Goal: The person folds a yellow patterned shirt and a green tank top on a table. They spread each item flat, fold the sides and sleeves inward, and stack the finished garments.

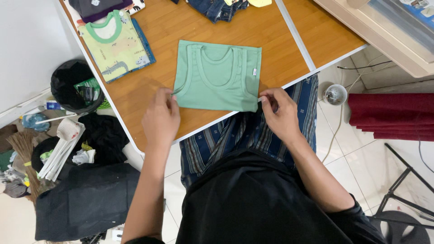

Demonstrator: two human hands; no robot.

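Green tank top point(217, 79), folded, flat on bench point(280, 40), middle of frame. Soft, light, floppy. Left hand point(161, 118) and right hand point(281, 113), each grip pinching a bottom corner. Best held there.

Both hands pinch the folded green tank top point(217, 77) — left hand point(161, 118), right hand point(281, 114) — on the wooden table point(280, 45).

Wood table point(280, 49); green tank top point(217, 86), clothes.

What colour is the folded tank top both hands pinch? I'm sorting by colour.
Plain mint green tank top, clearest in the head view.
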